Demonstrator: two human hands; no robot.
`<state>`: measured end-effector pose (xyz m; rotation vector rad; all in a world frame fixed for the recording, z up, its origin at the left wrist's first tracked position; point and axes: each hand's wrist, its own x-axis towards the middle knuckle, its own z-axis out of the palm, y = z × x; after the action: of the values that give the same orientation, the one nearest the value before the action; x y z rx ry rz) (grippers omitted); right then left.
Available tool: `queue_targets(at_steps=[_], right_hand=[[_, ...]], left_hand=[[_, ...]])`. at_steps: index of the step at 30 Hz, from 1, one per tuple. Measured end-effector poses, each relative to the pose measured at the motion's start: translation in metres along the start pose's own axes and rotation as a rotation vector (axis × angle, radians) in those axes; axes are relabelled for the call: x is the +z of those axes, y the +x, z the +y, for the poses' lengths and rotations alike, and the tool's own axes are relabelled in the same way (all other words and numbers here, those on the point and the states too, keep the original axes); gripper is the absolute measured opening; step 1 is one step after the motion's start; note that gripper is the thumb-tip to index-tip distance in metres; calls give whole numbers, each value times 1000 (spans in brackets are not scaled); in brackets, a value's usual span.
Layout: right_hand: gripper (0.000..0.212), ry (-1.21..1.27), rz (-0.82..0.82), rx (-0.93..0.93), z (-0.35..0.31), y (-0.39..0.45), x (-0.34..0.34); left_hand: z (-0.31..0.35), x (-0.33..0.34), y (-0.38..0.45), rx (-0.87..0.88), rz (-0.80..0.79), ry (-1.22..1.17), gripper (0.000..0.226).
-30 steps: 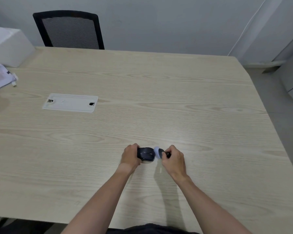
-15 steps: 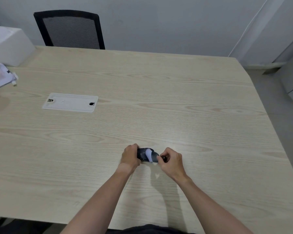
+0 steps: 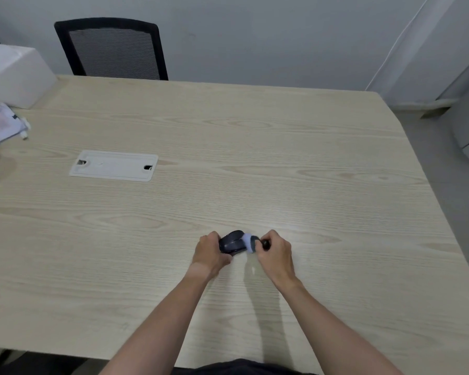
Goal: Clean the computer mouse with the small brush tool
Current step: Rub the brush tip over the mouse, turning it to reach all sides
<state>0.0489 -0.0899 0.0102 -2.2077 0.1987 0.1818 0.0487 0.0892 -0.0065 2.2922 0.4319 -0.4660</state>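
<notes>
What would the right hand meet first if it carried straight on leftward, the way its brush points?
The right hand holds the brush aimed left; its head would meet the mouse, apparently already touching, then the left hand.

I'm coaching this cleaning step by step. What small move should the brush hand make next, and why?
Probably sweep the brush leftward across the mouse. The pale brush head sits at the mouse's right end, held by the right hand, while the left hand steadies the left end on the table, so most of the top looks unbrushed in this stroke.
</notes>
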Motion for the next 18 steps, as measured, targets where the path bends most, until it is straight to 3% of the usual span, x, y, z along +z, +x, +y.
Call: queue_targets(at_steps=[2, 9, 15, 18], right_hand=[[14, 33, 31, -6, -3, 0, -1], [10, 58, -202, -116, -15, -6, 12], [12, -22, -91, -172, -22, -1, 15], [12, -28, -222, -210, -27, -6, 20]], left_hand=[[-2, 0, -5, -8, 10, -13, 35], [-13, 10, -14, 54, 90, -53, 41], [-11, 2, -13, 24, 27, -34, 43], [-14, 1, -10, 35, 25, -30, 40]])
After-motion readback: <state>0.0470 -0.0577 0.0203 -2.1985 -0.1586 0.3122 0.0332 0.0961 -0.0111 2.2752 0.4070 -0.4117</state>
